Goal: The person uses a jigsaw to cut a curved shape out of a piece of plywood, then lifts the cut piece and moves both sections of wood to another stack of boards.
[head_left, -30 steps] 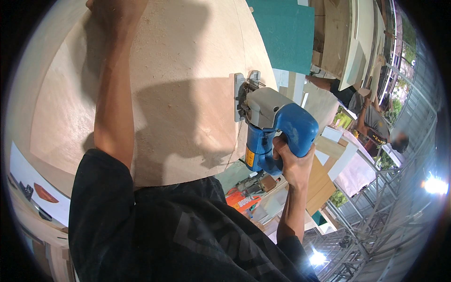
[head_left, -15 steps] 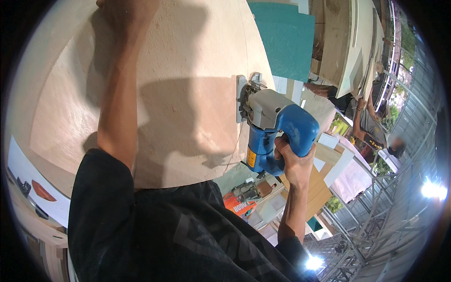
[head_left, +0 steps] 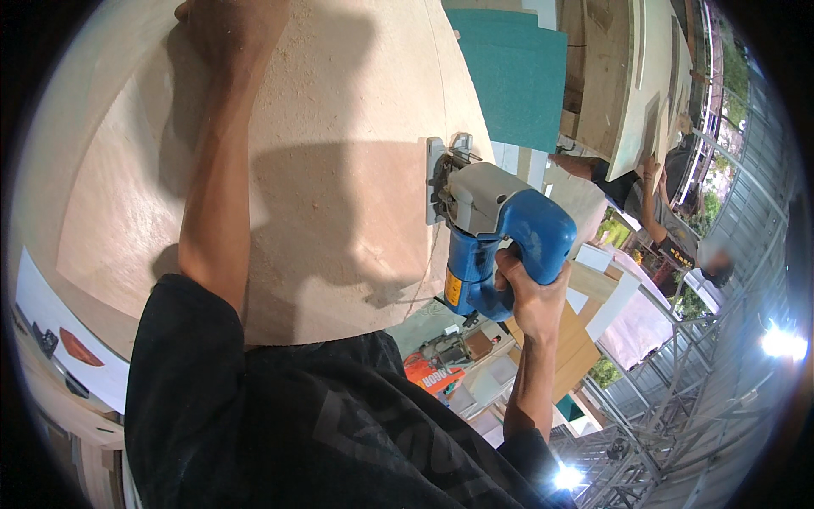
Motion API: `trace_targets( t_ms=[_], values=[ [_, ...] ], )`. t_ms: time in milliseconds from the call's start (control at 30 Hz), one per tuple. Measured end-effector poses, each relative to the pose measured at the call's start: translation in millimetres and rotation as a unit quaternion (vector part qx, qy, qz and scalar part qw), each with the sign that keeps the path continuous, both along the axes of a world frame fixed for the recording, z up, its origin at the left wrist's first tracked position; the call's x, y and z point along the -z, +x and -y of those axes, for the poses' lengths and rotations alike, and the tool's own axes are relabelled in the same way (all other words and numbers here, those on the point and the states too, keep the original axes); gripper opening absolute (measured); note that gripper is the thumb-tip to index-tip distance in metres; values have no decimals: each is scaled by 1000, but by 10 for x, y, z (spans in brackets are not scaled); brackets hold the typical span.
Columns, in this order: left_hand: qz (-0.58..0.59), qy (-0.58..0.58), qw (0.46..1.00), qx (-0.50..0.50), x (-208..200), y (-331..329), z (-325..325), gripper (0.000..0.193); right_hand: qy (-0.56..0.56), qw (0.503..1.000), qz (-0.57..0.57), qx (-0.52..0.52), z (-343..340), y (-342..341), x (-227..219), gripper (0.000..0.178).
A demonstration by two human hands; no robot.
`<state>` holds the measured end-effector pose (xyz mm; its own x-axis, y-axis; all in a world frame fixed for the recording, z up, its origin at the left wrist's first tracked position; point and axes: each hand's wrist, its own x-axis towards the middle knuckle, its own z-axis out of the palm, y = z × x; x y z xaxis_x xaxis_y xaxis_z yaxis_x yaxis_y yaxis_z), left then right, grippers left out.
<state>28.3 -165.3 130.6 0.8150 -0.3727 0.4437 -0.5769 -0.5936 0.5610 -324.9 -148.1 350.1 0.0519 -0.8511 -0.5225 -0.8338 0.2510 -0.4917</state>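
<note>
My right hand [head_left: 534, 297] is wrapped round the handle of a blue and grey jigsaw [head_left: 475, 204]. The saw's metal base plate [head_left: 435, 182] rests on a large pale plywood sheet [head_left: 356, 229] near its curved right edge. A thin line, partly dark and rough, runs along that edge on both sides of the saw; the blade itself is hidden. At the top of the picture my left hand [head_left: 237, 30] lies against the plywood, its fingers mostly cut off by the frame. Fine sawdust is scattered over the sheet.
A green board [head_left: 509, 81] and stacked wooden panels [head_left: 610, 85] stand beyond the sheet's right side. Another person [head_left: 661, 212] handles a strip of wood there. An orange object [head_left: 428, 373] with a tool beside it lies lower right. A white panel [head_left: 72, 331] is at left.
The plywood's near edge sits slightly lower in view, and more sawdust shows on it. The saw and my right hand keep almost the same place. The other person's hands have shifted a little.
</note>
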Motion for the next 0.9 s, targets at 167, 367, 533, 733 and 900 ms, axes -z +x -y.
trace_targets(
  t_ms=[167, 367, 533, 733, 900],
  values=[
    [0, -1, 1000, -2, -5, -5, -25, 18, 3, 1000, 3, 3, 15, -15, 7, 12],
    [3, 8, 1000, -2, -63, 10, -108, 18, 12, 1000, 11, 9, 13, 9, -1, 14],
    [-15, -10, 1000, 12, -109, -69, -119, 18, -4, 1000, 6, 2, -1, -14, -5, 13],
    [-27, 11, 1000, 5, -166, -86, -180, 18, 7, 1000, 20, 4, -2, 15, -4, 14],
    [-28, 23, 999, 0, -140, -124, -200, 18, -2, 1000, 18, 1, -5, 25, 3, 14]
  ],
)
